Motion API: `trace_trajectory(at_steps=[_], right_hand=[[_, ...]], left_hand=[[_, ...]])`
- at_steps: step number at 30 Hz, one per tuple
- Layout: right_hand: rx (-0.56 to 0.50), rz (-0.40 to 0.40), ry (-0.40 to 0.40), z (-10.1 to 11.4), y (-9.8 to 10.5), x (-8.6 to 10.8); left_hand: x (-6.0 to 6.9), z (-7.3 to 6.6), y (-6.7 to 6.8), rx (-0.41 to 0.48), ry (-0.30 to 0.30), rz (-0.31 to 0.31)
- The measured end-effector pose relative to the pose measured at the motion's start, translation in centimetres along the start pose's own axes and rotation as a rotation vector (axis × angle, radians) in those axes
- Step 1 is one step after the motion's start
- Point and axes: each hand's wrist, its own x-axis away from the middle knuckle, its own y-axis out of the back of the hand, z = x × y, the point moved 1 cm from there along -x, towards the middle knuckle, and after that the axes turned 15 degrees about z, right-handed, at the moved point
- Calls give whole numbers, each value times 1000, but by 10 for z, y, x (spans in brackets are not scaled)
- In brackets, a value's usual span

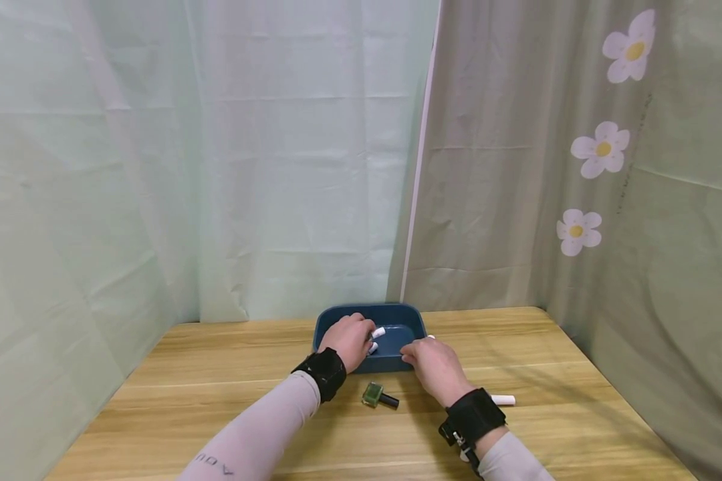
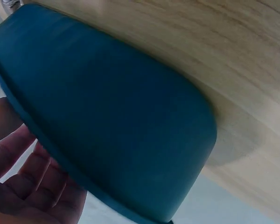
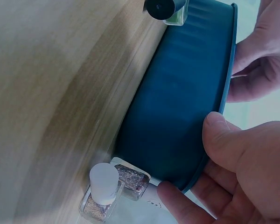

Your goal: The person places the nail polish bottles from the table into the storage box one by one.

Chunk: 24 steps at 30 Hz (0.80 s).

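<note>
A blue bin (image 1: 380,364) stands at the far side of the table. My left hand (image 1: 347,341) reaches over its left side, fingers curled down inside; in the left wrist view, the bin wall (image 2: 112,112) hides the fingertips. Two white caps (image 1: 379,331) show beside those fingers; whether they are held is unclear. My right hand (image 1: 436,371) grips the bin's near right corner, thumb on the rim. In the right wrist view, its index finger lies by a glitter nail polish bottle (image 3: 133,179) beside the bin. A green nail polish bottle (image 1: 373,394) with a black cap lies in front.
Another white-capped glitter bottle (image 3: 102,198) is near the bin's right end; a white cap (image 1: 503,400) shows beside my right wrist. Curtains (image 1: 313,167) hang behind the wooden table (image 1: 216,381) and along both sides.
</note>
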Motion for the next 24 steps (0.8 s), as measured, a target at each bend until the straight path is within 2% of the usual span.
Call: trace_trajectory(at_steps=[8,17,24], right_hand=[[-5,-4,-5,1,1,1],[-2,0,-6,1,1,1],[-15,12,-17,1,1,1]], left_hand=[[-7,5,-7,22,19,30],[-7,4,-1,45,49,82],[-14,7,-4,53,72,124]])
